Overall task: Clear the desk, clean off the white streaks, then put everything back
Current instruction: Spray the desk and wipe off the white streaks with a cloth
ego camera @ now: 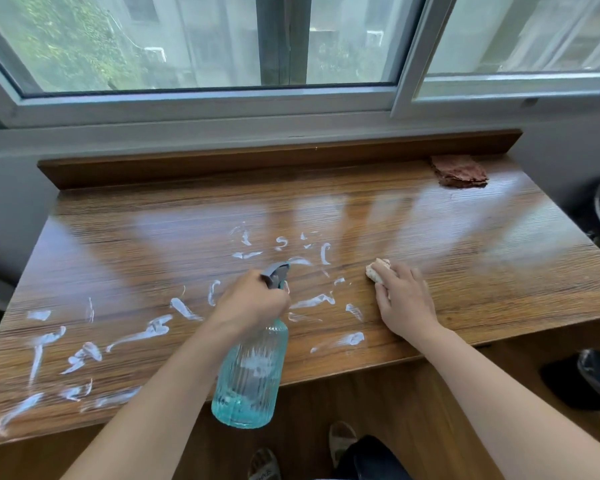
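White streaks [153, 332] smear the wooden worktop's [465, 271] middle and left front. The left hand [253, 299] grips a ribbed blue spray bottle [250, 372] over them, while the right hand [404, 299] presses a crumpled cloth [376, 270] flat just beside. A brown rag [459, 171] lies at the far right corner.

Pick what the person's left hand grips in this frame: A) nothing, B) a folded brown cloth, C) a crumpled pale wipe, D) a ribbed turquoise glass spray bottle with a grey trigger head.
D: the left hand wraps the neck of the ribbed turquoise glass spray bottle, while the right hand presses a crumpled pale wipe on the wooden desk.
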Action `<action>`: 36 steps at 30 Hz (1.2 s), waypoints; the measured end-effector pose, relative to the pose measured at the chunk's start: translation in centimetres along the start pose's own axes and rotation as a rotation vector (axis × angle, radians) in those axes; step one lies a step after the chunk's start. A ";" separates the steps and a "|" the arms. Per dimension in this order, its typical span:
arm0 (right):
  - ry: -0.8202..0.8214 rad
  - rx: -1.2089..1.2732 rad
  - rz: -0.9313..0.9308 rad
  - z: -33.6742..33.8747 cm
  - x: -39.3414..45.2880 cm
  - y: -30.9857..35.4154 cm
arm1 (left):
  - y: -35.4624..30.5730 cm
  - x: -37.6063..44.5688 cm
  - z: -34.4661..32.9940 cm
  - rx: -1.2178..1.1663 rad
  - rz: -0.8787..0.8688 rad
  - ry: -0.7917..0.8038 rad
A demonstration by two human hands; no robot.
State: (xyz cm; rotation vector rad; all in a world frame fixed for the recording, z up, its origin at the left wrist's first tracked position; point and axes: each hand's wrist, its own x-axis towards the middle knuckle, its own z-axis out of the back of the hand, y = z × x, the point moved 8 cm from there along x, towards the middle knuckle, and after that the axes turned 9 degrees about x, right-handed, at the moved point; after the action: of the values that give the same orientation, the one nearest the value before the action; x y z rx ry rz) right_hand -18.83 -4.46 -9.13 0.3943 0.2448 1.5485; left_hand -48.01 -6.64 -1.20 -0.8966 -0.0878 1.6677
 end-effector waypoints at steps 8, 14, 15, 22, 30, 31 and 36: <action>-0.025 0.236 0.187 0.2 5.6 -0.2 | -0.9 1.3 -0.6 -0.031 0.024 -0.029; 0.025 0.258 0.293 0.3 14.4 1.1 | -1.9 1.8 -1.9 -0.064 0.073 -0.014; 0.064 0.239 0.312 -0.2 15.8 1.5 | -2.1 1.9 -2.0 -0.072 0.078 -0.019; 0.183 0.197 0.457 -3.3 21.1 5.2 | -2.2 1.4 -2.3 -0.226 0.142 -0.134; 0.145 0.014 0.435 -4.7 22.6 6.3 | -1.9 1.5 -1.9 -0.200 0.142 -0.119; 0.151 0.006 0.444 -4.7 22.6 6.4 | -1.8 1.5 -1.6 -0.201 0.130 -0.139; 0.293 0.103 0.579 -5.0 18.4 8.4 | -0.7 0.8 0.0 -0.218 0.078 -0.240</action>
State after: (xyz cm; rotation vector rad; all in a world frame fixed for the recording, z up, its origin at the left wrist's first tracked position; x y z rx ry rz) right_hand -28.24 14.13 -8.66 0.3326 0.4686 2.1736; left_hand -47.46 -5.75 -1.19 -0.8655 -0.4091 1.8585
